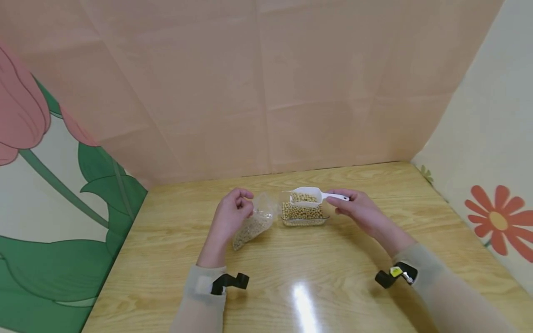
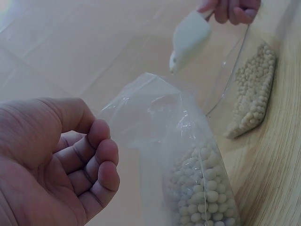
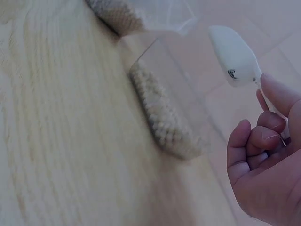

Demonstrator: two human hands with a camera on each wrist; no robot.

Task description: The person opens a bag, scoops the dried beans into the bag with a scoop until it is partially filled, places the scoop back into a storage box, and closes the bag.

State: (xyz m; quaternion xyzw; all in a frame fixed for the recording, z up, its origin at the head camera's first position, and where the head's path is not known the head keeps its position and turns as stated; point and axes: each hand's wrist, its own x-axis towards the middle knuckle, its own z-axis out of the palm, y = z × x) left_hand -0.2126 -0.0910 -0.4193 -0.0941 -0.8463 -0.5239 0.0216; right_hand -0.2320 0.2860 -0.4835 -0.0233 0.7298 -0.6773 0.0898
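My right hand (image 1: 354, 206) grips the handle of a white scoop (image 1: 313, 200) that carries a load of soybeans. It hovers over a clear rectangular container (image 1: 305, 223) with a layer of soybeans (image 2: 256, 80) inside. To the left, a clear plastic bag (image 2: 155, 106) leans with its mouth upward and soybeans (image 2: 204, 193) in its lower part. My left hand (image 1: 234, 212) pinches the edge of the bag's mouth, its other fingers curled. From the right wrist, the scoop's underside shows, with a small dark mark.
Everything stands on a light wood-grain table (image 1: 266, 286). A pinkish sheet (image 1: 208, 92) hangs behind its back edge. Walls with painted flowers rise on both sides, a pink tulip (image 1: 21, 101) at left and a red flower (image 1: 499, 219) at right.
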